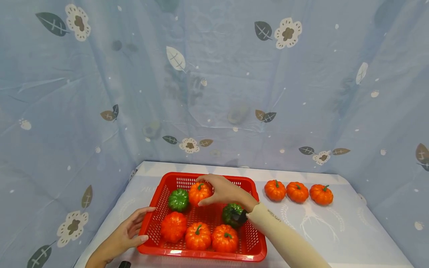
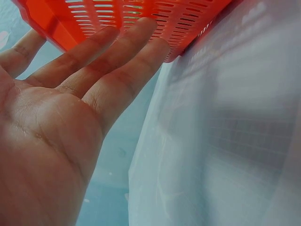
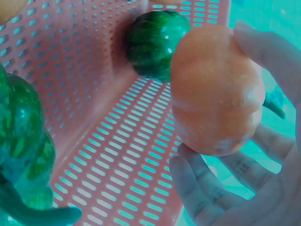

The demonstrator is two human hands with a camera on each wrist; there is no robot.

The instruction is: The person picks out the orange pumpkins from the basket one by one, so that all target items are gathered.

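A red plastic basket with slotted walls stands on the table. My right hand reaches over its back part and grips a small orange pumpkin between thumb and fingers; the right wrist view shows this pumpkin above the slotted floor. Beside it, to the left, sits a green pumpkin. A darker green pumpkin is partly covered by my right wrist. Three orange pumpkins line the front, among them a redder one. My left hand touches the basket's left side with extended fingers.
Right of the basket, three orange pumpkins form a row on the table: a left one, a middle one and a right one. A blue patterned curtain hangs behind the table and along both sides.
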